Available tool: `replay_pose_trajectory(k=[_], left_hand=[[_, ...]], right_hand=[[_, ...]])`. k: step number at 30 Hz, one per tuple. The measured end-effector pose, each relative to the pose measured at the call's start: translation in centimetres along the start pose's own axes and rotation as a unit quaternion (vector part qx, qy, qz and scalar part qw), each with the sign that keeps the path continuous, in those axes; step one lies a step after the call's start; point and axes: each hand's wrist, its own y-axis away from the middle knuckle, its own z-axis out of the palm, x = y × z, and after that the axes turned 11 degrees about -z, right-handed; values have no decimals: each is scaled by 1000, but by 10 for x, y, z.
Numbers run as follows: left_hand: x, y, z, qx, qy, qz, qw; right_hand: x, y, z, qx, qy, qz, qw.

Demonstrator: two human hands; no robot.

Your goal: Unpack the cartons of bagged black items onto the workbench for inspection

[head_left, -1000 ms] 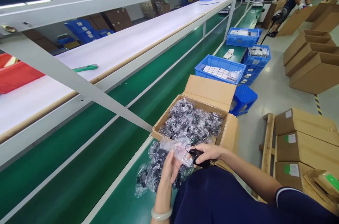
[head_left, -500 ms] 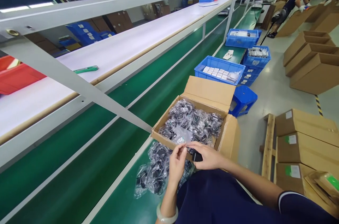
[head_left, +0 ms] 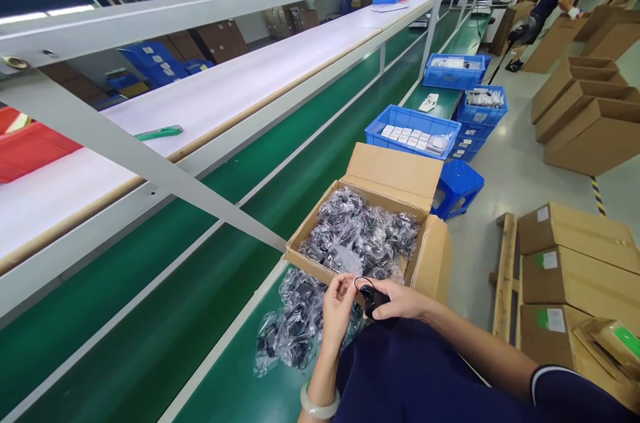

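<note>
My right hand [head_left: 397, 299] grips a small black part [head_left: 373, 303] with a thin black cord looping above it. My left hand [head_left: 336, 306] is raised beside it, fingertips pinched at the cord's end. Both hands hover over the near edge of an open cardboard box [head_left: 395, 173] filled with black parts in clear plastic bags [head_left: 363, 233]. A pile of the same bagged parts [head_left: 293, 326] lies on the green belt just left of my left hand. A pale bangle sits on my left wrist.
The green conveyor belt [head_left: 165, 316] runs away along a white shelf [head_left: 225, 93] with grey frame bars. Blue bins [head_left: 407, 133] and a blue stool [head_left: 457, 186] stand beyond the box. Cardboard cartons are stacked at right on a pallet. Another person bends over boxes far back right.
A second ago my left hand held a clear plastic bag beside the black part; that bag is gone from my hands. My left fingers now pinch at the cord.
</note>
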Motion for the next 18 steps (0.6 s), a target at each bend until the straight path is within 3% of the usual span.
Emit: replay_pose_trajectory(k=[4, 8, 11, 14, 18], left_hand=[[3, 0, 1, 0, -38, 11, 999], [5, -2, -4, -4, -77, -1, 997], [5, -3, -8, -12, -107, -23, 994], [5, -2, -12, -15, -118, -22, 993], [5, 2, -11, 1, -97, -17, 995]], right_hand=[[0, 4, 0, -2, -34, 28, 999], [-7, 5, 1, -66, 158, -13, 985], [-8, 6, 5, -88, 235, 26, 968], [-5, 7, 7, -75, 245, 54, 965], [-3, 5, 5, -49, 209, 7, 977]])
